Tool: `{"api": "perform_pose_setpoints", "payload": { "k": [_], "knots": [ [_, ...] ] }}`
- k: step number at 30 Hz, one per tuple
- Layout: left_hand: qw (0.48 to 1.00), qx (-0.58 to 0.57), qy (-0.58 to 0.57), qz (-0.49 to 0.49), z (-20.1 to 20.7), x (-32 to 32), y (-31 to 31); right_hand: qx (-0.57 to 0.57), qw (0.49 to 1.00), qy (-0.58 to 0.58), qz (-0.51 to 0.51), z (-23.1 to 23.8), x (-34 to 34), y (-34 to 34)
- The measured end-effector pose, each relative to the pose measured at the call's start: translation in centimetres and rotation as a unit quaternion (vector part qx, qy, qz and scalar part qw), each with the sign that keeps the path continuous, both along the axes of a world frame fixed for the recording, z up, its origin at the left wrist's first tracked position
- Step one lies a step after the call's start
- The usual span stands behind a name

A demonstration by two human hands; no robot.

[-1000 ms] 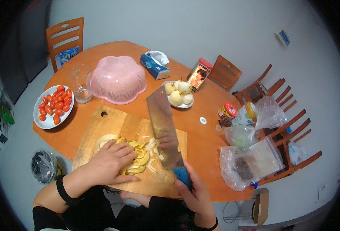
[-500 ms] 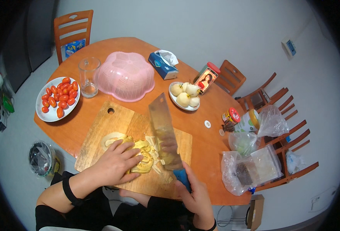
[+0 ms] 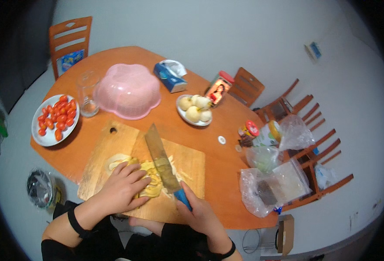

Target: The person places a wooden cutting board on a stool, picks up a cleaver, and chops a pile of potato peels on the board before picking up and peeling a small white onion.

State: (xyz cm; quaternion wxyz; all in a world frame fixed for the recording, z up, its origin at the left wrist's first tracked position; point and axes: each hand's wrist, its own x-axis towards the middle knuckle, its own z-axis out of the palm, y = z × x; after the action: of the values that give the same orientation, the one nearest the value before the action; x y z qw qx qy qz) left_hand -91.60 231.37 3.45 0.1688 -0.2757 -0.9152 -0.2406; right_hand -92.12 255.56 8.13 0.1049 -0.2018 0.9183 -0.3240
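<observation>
On the wooden cutting board (image 3: 113, 143) lies a heap of yellowish, layered vegetable pieces (image 3: 150, 188) with thin cut strips along its right side. My left hand (image 3: 124, 187) rests on the heap, fingers bent over it and holding it down. My right hand (image 3: 196, 211) is closed round the blue handle of a broad cleaver (image 3: 161, 161). The blade points away from me, at the heap's right side among the strips. Whether its edge touches the board cannot be made out. A paler piece (image 3: 116, 162) sticks out beyond my left fingers.
Past the board are a plate of small tomatoes (image 3: 55, 122), a glass mug (image 3: 88, 102), an upturned pink basket (image 3: 131, 91), a tissue box (image 3: 171, 77), a bowl of pears (image 3: 194, 114) and a propped phone (image 3: 218, 91). Jars and plastic bags (image 3: 272, 187) crowd the right edge.
The cleaver has come down and left against the heap, its flat side showing less. My left hand stays on the heap. The whole view has shifted slightly.
</observation>
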Motion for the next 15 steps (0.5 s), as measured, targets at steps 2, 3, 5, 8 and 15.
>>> {"api": "perform_pose_setpoints", "payload": {
  "k": [2,3,5,8,15],
  "knots": [
    [1.0,-0.001,0.007,0.002,0.0,0.0,-0.1,-0.012,0.999,0.035,0.0,-0.1,-0.2,0.2],
    [1.0,0.004,0.005,0.003,0.0,0.0,-0.1,-0.034,0.998,0.051,0.018,0.3,-0.1,0.2],
    [1.0,0.011,-0.002,0.003,0.4,0.0,0.0,-0.058,0.996,0.067,0.03,0.9,0.0,0.1],
    [0.999,0.04,0.013,-0.002,0.1,-0.2,0.1,-0.083,0.99,0.115,0.027,1.1,0.2,-0.2],
    [0.999,0.04,0.026,-0.002,0.3,0.1,-0.1,-0.033,0.999,0.03,0.02,-0.7,-0.3,-0.2]
  ]
}}
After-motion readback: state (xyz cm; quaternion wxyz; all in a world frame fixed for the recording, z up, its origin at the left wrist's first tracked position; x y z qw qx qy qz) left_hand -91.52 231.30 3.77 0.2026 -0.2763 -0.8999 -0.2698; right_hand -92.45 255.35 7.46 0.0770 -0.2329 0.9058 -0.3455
